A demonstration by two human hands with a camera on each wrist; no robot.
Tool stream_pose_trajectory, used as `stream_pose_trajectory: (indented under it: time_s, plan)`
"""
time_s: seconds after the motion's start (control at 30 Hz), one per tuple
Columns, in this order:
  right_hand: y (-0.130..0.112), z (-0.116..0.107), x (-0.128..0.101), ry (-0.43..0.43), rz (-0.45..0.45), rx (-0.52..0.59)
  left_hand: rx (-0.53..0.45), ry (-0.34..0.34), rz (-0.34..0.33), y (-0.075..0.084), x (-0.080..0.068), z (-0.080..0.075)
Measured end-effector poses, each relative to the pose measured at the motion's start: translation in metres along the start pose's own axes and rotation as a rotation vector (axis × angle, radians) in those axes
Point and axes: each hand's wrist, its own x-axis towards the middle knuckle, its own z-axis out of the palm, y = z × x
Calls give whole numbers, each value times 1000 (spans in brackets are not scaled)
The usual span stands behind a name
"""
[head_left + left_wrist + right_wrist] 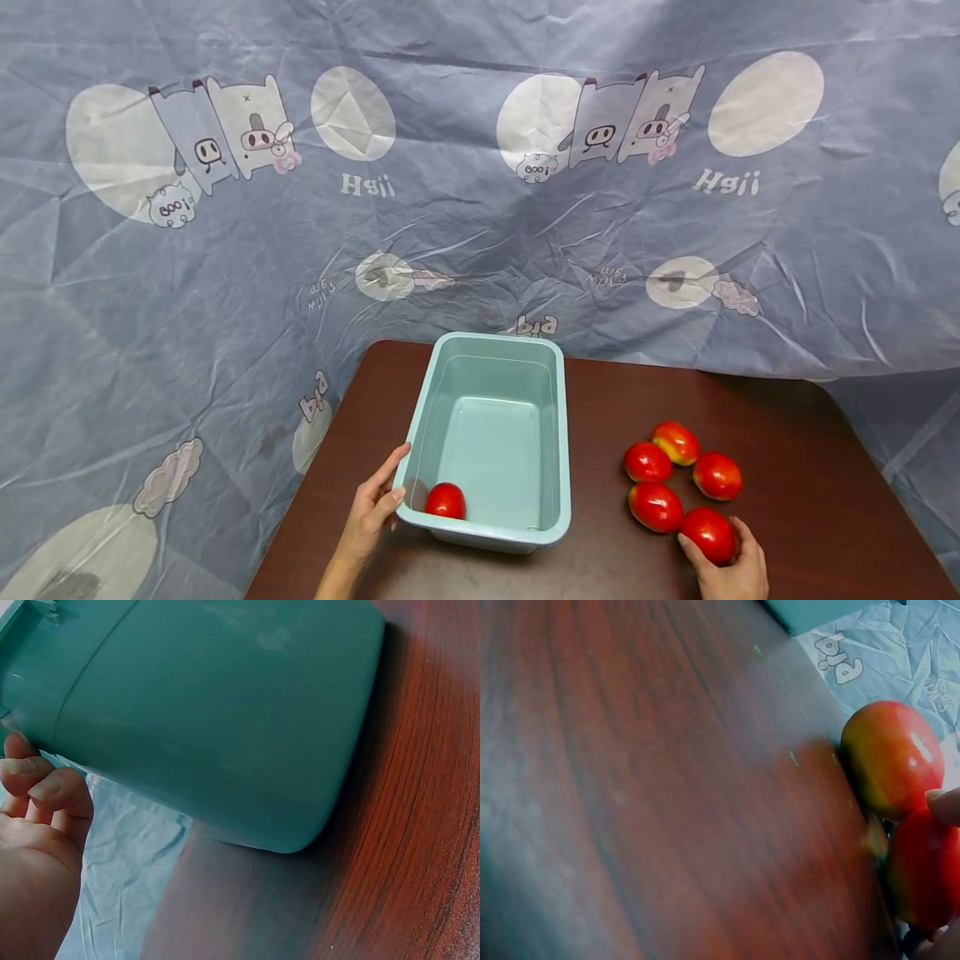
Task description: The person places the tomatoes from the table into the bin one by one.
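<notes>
A pale green rectangular plastic bin stands on the table, with one glossy red fruit inside its near left corner. My left hand grips the bin's left rim near that corner; in the left wrist view its curled fingers are at the rim beside the bin's outer wall. To the right, my right hand holds another red, oval fruit between thumb and fingers. In the right wrist view this held fruit lies against a red fruit with a yellow-green side.
Several more red fruits, among them a yellow-patched one and one at the right, lie in a loose cluster beyond my right hand. The dark brown wooden table meets a grey-blue printed cloth hanging behind and at the sides.
</notes>
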Motion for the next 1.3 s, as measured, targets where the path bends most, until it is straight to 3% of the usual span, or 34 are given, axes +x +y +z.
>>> stream_pose_trajectory:
  time_s: [0.23,0.43,0.57,0.8,1.3]
  plan:
    - [-2,0,-1,38,28,7,-9,8,2,0,-2,1]
    - [-20,-5,-8,139,68,143,2,19,-9,0,-1,0]
    - [-34,-5,-16,157,19,237,-6,13,-8,0,0,0]
    - [-54,-3,-28,90,-109,371,-5,16,-15,0,0,1]
    - [-92,-1,-51,-77,-233,395,-19,27,-15,-1,-1,3]
